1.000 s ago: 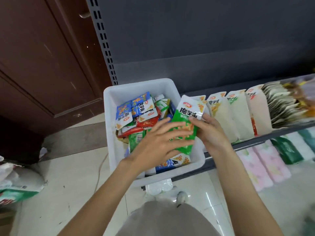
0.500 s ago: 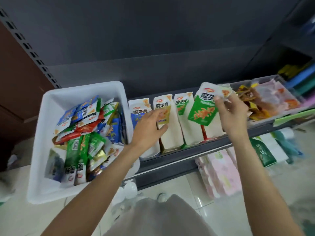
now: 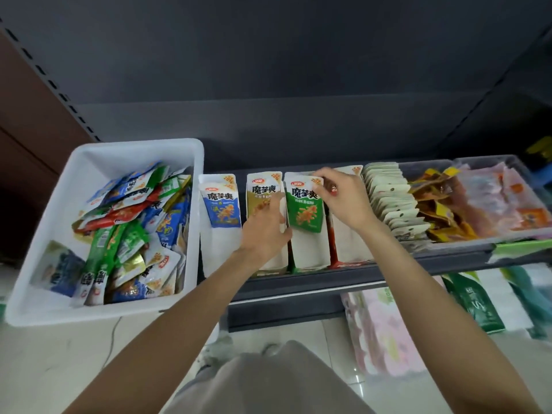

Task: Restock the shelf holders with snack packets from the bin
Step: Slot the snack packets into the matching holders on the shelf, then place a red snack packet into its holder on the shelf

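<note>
The right hand point(image 3: 343, 201) pinches the green packet point(image 3: 305, 203) by its top corner, keeping it upright over the green holder point(image 3: 307, 258). The left hand point(image 3: 265, 231), fingers loosely spread and holding nothing, steadies the neighbouring holder beside the bin point(image 3: 98, 309), likely easing insertion.

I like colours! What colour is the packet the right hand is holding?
Green and white packet, pinched by the right hand; the head view shows it.

Dark grey shelving back panel point(image 3: 268, 70), pale tiled floor point(image 3: 53, 360), brown door point(image 3: 27, 121).
</note>
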{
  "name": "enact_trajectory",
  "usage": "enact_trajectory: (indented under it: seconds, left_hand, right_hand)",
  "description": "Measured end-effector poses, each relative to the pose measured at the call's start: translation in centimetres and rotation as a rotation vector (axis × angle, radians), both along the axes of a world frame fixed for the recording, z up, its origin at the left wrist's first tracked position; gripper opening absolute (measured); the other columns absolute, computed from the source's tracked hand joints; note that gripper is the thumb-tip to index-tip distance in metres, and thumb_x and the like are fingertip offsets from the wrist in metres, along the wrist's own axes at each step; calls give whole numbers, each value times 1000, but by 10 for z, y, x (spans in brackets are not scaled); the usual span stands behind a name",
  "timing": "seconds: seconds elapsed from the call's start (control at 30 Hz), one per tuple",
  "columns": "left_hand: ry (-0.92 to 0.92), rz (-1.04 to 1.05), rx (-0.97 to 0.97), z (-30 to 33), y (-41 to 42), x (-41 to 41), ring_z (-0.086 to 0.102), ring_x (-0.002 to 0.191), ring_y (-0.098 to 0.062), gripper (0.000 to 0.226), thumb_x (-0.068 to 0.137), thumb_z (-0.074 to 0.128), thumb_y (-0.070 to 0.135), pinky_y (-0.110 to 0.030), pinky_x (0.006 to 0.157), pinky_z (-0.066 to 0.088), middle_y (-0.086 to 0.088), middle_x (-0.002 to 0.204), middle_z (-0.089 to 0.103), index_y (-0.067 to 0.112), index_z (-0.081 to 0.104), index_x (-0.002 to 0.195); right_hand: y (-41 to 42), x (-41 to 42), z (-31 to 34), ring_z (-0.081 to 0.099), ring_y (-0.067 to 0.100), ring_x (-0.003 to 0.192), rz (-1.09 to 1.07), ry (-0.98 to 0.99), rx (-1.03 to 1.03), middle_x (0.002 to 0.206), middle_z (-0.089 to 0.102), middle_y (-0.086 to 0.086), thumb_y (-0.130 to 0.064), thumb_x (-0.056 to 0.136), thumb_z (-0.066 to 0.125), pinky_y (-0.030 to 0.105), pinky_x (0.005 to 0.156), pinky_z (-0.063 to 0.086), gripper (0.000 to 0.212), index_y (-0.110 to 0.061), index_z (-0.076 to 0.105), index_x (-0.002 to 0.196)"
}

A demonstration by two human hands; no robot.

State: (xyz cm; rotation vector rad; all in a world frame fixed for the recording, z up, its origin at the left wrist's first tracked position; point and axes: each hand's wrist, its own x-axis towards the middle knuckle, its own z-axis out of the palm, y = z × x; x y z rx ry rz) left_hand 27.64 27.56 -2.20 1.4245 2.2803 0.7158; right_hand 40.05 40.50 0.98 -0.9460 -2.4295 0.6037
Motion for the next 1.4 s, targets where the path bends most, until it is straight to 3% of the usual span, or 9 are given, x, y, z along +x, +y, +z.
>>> enact_trajectory:
  seconds: [0.2, 0.33, 0.6, 0.7, 0.83, 0.97, 1.1, 1.2, 1.4]
  left_hand:
    - [-18, 28, 4, -2, 1, 3, 63, 87, -20, 67, 83, 67, 23, -35, 71, 53, 2, 102, 65, 25, 28, 137]
    - [-26, 48, -1, -2, 1, 3, 63, 88, -17, 67, 83, 67, 25, -27, 68, 46, 4, 103, 64, 27, 28, 138]
    - [-22, 54, -15, -2, 3, 1, 64, 86, -14, 68, 84, 67, 28, -25, 69, 46, 6, 100, 65, 28, 26, 139]
    - [-61, 53, -4, 8, -2, -2, 64, 79, -10, 62, 86, 65, 35, -25, 72, 49, 8, 99, 65, 26, 32, 137]
    - [-129, 35, 306, 34, -35, -17, 58, 76, 3, 33, 90, 61, 30, -20, 75, 52, 21, 87, 60, 21, 56, 121]
    - [151, 95, 638, 46, -99, -63, 55, 89, -11, 21, 90, 55, 18, -19, 81, 42, 11, 93, 62, 10, 67, 105]
    - [261, 350, 308, 23, -157, -141, 52, 103, -23, 31, 84, 63, 19, -27, 88, 37, -4, 110, 63, 11, 61, 113]
    - [137, 448, 90, 3, -175, -189, 48, 116, -28, 50, 79, 72, 21, -39, 98, 38, -8, 123, 57, 15, 55, 125]
    - [302, 290, 109, -10, -166, -222, 59, 89, -31, 26, 73, 78, 19, -37, 80, 46, -3, 98, 69, 21, 73, 99]
  right_hand:
    - [9, -5, -7, 62, 22, 68, 30, -166, 269, 72, 69, 1, -25, 90, 60, 31, 68, 50, 13, -16, 69, 93]
    - [17, -6, -11, 57, 22, 76, 69, -86, 429, 82, 67, 1, -16, 87, 66, 32, 70, 48, 7, -14, 72, 88]
    - [18, -18, -11, 55, 22, 87, 24, -40, 352, 91, 66, 1, -15, 85, 68, 29, 68, 44, 15, -13, 65, 99]
    - [2, -15, -8, 53, 15, 83, -105, 135, 304, 92, 58, 2, -13, 85, 67, 22, 70, 39, 15, -11, 62, 99]
    - [-46, -19, 4, 45, -1, 67, -76, 347, 91, 84, 55, -8, -8, 88, 61, 10, 62, 34, 4, -9, 62, 91]
    - [-99, -57, 14, 53, 0, 73, 216, 151, -130, 89, 61, -11, -12, 88, 62, 9, 65, 40, 16, -17, 62, 103]
    - [-139, -122, 15, 58, 12, 98, 475, -30, -134, 106, 63, -5, -19, 92, 55, 33, 79, 51, 23, -21, 59, 115]
    - [-151, -176, 6, 46, 17, 119, 546, -114, -21, 127, 55, 0, -17, 94, 53, 34, 96, 41, 33, -18, 55, 127]
    - [-156, -250, -20, 33, 29, 128, 513, -299, 195, 140, 41, 8, -7, 89, 57, 39, 105, 32, 44, -21, 56, 130]
